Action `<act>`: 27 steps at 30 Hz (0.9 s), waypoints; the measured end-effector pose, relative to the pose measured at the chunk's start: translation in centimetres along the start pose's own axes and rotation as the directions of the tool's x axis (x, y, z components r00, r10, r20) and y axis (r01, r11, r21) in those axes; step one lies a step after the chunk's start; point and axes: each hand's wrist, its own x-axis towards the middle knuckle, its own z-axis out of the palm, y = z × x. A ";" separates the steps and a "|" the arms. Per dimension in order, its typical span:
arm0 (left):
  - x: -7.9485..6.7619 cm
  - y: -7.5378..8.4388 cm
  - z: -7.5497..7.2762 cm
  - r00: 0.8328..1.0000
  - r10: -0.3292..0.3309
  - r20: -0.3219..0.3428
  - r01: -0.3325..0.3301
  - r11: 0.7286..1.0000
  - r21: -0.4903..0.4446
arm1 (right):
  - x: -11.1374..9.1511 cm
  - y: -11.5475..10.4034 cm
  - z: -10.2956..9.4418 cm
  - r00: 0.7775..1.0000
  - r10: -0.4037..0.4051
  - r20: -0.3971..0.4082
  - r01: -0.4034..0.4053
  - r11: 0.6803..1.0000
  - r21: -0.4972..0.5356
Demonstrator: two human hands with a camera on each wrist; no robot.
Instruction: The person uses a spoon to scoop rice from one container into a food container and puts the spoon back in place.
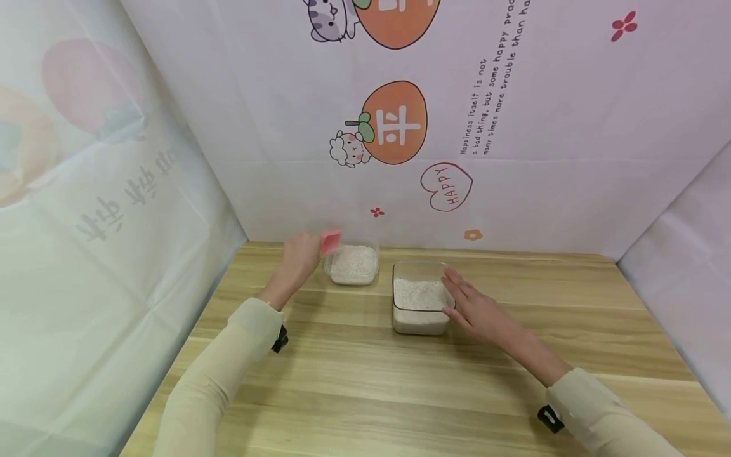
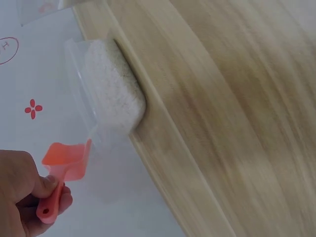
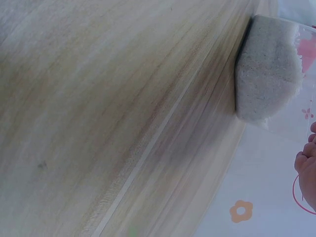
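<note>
My left hand [image 1: 302, 254] grips the handle of a small pink scoop [image 2: 66, 160] just left of a clear plastic tub [image 1: 352, 279]. White rice [image 2: 111, 81] fills much of that tub. In the left wrist view the scoop's bowl looks to hold nothing, and the thumb lies along its handle. My right hand [image 1: 476, 311] rests with straight fingers against the right rim of a larger clear square container [image 1: 419, 324]. Rice [image 3: 269, 69] covers the lower part of this container. At the edge of the right wrist view only part of the right hand [image 3: 308, 168] shows.
Both containers stand on a wood-grain table [image 1: 365, 393], near its back edge. A white printed sheet [image 1: 285, 127] hangs behind the table and more sheeting [image 1: 114, 266] hangs at the left side.
</note>
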 end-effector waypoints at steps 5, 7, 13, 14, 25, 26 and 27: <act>-0.2 0.2 0.3 0.995 0.089 -0.035 -0.085 0.991 0.099 | 0.1 -0.1 -0.1 1.000 -0.007 -0.022 0.007 1.000 0.003; -0.4 0.1 0.4 0.992 0.101 -0.079 -0.091 0.989 0.116 | 0.1 -0.1 -0.2 1.000 -0.009 -0.027 0.009 1.000 0.004; -0.9 -0.1 -0.8 0.994 0.040 -0.106 -0.051 0.994 -0.101 | 0.0 -0.2 -0.3 1.000 -0.011 -0.018 0.011 1.000 0.013; -0.9 -0.1 -1.2 0.995 0.040 -0.094 -0.054 0.988 -0.148 | 0.0 -0.2 -0.3 1.000 -0.010 -0.015 0.010 1.000 0.013; 0.3 1.8 -6.3 0.974 0.225 0.016 -0.207 0.920 -0.334 | 0.2 -0.2 -0.3 1.000 -0.010 -0.007 0.010 1.000 0.015; 0.4 2.2 -6.7 0.968 0.250 0.022 -0.229 0.915 -0.333 | 0.2 -0.2 -0.3 1.000 -0.012 -0.006 0.012 1.000 0.011; 0.4 2.5 -7.1 0.961 0.274 0.026 -0.250 0.909 -0.334 | 0.2 -0.2 -0.3 1.000 -0.013 -0.005 0.013 1.000 0.008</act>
